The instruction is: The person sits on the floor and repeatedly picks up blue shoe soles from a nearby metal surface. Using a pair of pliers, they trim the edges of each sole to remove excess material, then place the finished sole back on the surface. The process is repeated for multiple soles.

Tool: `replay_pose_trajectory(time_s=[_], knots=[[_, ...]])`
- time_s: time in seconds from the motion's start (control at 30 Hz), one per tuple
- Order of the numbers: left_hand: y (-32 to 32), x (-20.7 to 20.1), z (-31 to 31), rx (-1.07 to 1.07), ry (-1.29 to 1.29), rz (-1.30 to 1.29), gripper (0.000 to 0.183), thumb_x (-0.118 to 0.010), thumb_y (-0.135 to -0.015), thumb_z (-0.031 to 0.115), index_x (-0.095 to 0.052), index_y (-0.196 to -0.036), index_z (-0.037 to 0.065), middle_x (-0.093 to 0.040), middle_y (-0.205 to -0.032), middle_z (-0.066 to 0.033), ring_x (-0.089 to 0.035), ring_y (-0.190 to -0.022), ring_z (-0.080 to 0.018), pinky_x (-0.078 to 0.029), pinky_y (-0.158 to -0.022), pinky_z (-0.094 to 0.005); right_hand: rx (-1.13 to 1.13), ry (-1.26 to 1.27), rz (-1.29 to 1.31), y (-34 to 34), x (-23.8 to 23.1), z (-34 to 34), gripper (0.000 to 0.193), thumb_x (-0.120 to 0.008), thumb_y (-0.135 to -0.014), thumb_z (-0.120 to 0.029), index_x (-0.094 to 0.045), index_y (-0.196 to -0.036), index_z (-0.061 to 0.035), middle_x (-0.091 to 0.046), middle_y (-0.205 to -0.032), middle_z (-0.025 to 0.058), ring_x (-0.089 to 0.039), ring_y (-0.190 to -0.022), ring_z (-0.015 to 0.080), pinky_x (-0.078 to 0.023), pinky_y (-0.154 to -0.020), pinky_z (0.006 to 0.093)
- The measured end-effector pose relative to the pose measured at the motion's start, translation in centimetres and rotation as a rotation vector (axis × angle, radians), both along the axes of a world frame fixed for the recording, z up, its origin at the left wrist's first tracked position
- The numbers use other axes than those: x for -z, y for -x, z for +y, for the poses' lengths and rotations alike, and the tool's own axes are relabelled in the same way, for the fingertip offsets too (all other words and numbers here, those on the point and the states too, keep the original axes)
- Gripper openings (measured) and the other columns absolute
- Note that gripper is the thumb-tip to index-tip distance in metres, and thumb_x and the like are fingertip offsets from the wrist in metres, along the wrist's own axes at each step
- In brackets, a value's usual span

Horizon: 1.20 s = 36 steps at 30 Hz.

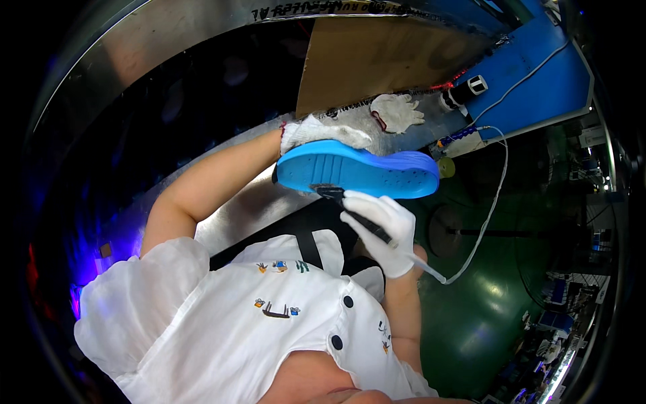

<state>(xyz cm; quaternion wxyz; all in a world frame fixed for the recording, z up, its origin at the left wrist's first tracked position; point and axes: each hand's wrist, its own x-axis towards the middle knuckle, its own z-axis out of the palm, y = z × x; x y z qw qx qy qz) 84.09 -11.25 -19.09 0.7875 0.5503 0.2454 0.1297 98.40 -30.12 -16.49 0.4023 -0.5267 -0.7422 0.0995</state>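
Observation:
My left hand (321,133), in a white knit glove, grips a bright blue shoe sole (363,170) along its far edge. The sole is tilted so that its broad face, with ridges and small holes, shows. In a white glove, my right hand (389,225) is closed round the dark handle of a brush (330,192). The brush's head meets the sole's near edge, left of its middle. A thin pale hose (486,225) runs up from beside my right wrist; where it joins at the hand is hidden.
Beyond the sole, an empty knit glove (398,113) lies on a metal ledge (431,135) beside a brown board (377,64). Farther right are a black-and-white cylindrical device (464,91), a blue jointed nozzle (457,137) and a blue panel (531,74). Green floor (471,316) shows at right.

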Motion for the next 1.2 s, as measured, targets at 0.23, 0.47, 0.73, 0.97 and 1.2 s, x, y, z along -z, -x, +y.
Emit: replay_pose_trajectory(time_s=[0.23, 0.47, 0.73, 0.97, 1.2], knots=[[1.0, -1.4, 0.1, 0.037, -0.007, 0.008, 0.036, -0.069, -0.089, 0.027, -0.068, -0.117, 0.005, -0.068, -0.112, -0.0093, -0.066, -0.102, -0.0173, -0.052, -0.091, -0.0268, -0.005, -0.131, -0.184, -0.7, -1.0, -0.4, 0.029, -0.071, -0.07, -0.009, -0.07, -0.099, -0.0132, -0.07, -0.107, 0.0028, -0.059, -0.064, 0.0195, -0.05, -0.056, 0.0299], [1.4, -1.2, 1.3, 0.06, -0.062, 0.019, 0.043, -0.062, -0.093, 0.035, -0.062, -0.125, 0.006, -0.066, -0.117, -0.0111, -0.065, -0.104, -0.0161, -0.052, -0.093, -0.0304, 0.004, -0.083, -0.34, -1.3, -2.7, -0.7, 0.028, -0.078, -0.067, -0.007, -0.072, -0.094, -0.0092, -0.072, -0.101, 0.0069, -0.057, -0.059, 0.0211, -0.049, -0.054, 0.0286], [2.9, -0.5, 1.7, 0.068, 0.361, -0.025, 0.053, -0.053, -0.096, 0.044, -0.057, -0.13, 0.004, -0.065, -0.115, -0.0218, -0.069, -0.096, -0.0328, -0.062, -0.073, -0.0413, 0.099, -0.19, -0.36, -2.8, -3.5, -0.1, 0.032, -0.072, -0.065, -0.007, -0.07, -0.097, -0.0104, -0.071, -0.102, 0.0051, -0.058, -0.064, 0.0226, -0.051, -0.055, 0.0314], [-0.5, 3.3, -4.9, 0.116, 0.818, -0.84, 0.078, -0.049, -0.091, 0.063, -0.045, -0.139, 0.001, -0.058, -0.121, -0.0279, -0.067, -0.087, -0.0405, -0.061, -0.064, -0.0474, 0.268, -0.24, 0.14, 1.2, -0.9, 1.9, 0.021, -0.077, -0.07, -0.001, -0.07, -0.089, -0.0064, -0.065, -0.077, 0.0068, -0.056, -0.064, 0.023, -0.047, -0.059, 0.0347], [4.4, 3.3, -6.0, -0.249, 0.61, -0.618, 0.091, -0.034, -0.089, 0.074, -0.038, -0.141, 0.0, -0.061, -0.114, -0.0312, -0.066, -0.096, -0.0402, -0.057, -0.079, -0.0514, -0.053, -0.193, 0.321, 2.7, -0.7, -0.4, 0.024, -0.076, -0.074, -0.003, -0.068, -0.097, -0.0021, -0.067, -0.086, 0.011, -0.059, -0.069, 0.0208, -0.049, -0.064, 0.0307]])
